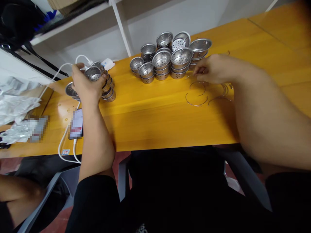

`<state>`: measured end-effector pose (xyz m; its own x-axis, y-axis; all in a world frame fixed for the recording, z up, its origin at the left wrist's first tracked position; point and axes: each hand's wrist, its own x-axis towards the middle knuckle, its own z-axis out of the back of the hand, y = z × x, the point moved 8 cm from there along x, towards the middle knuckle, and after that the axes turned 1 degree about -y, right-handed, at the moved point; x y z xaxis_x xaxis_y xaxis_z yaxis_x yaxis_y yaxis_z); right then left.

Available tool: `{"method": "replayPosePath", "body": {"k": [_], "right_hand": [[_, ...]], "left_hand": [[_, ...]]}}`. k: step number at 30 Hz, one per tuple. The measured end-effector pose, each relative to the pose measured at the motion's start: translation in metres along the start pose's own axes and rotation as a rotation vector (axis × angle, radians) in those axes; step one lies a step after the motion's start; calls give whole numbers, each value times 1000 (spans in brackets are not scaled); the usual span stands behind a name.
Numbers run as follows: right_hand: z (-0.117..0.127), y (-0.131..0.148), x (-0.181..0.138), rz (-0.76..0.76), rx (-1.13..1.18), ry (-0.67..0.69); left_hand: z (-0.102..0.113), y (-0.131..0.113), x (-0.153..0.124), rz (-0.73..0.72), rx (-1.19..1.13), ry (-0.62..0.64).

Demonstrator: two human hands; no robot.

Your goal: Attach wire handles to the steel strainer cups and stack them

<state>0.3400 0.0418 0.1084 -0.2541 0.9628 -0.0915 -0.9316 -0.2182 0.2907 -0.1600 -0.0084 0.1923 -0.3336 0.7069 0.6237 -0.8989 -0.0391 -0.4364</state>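
My left hand [84, 84] is wrapped round a small perforated metal cup [93, 75], thumb on one side and fingers on the other. Under and beside it stand more stacked perforated cups [109, 95], partly hidden by the hand. On the right, the fingers of my right hand [212, 69] are pinched together on a thin wire [188, 77], whose end pokes out toward the cups. Below that hand, several curved thin wires [196, 105] lie loose on the table. A group of stacked perforated cups [162, 61] stands just left of my right hand.
The yellow wooden table [155, 126] runs along a wall with white shelving [119, 27]. A phone [76, 124] with a white cable lies by my left forearm. Clear plastic bags [17, 103] are at far left. Another person's leg [19, 197] shows at lower left.
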Motion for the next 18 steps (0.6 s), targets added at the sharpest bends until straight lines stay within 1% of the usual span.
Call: {"method": "replayPosePath", "body": {"k": [1,2,4,6,7,8,9,11,14,15,16,18], "right_hand": [[0,0,0,5,-6,-1],[0,0,0,12,-12,-2],[0,1,0,26,-18,-9],[-1,3,0,37,-17,-12],[-3,5,0,49,-14,-8],[-5,8,1,64,-9,-3],[-7,11,2,81,-2,1],[-13,19,3,124,16,12],[-22,32,4,205,55,41],[-25,35,4,228,68,50],[-27,37,4,249,78,58],[-30,40,4,270,96,63]], "left_hand": [[7,-5,-1,26,-16,-56],[14,-14,-3,15,-53,-99],[28,-33,-9,-54,-159,-181],[31,-53,-15,-189,-294,-194],[26,-59,-18,-231,-355,-171],[17,-62,-21,-249,-403,-124],[2,-61,-24,-237,-439,-62],[-39,-53,-31,-149,-473,93],[-102,-39,-45,-66,-551,249],[-119,-36,-49,-67,-583,287],[-131,-32,-51,-71,-606,297],[-148,-28,-54,-78,-629,304]]}}
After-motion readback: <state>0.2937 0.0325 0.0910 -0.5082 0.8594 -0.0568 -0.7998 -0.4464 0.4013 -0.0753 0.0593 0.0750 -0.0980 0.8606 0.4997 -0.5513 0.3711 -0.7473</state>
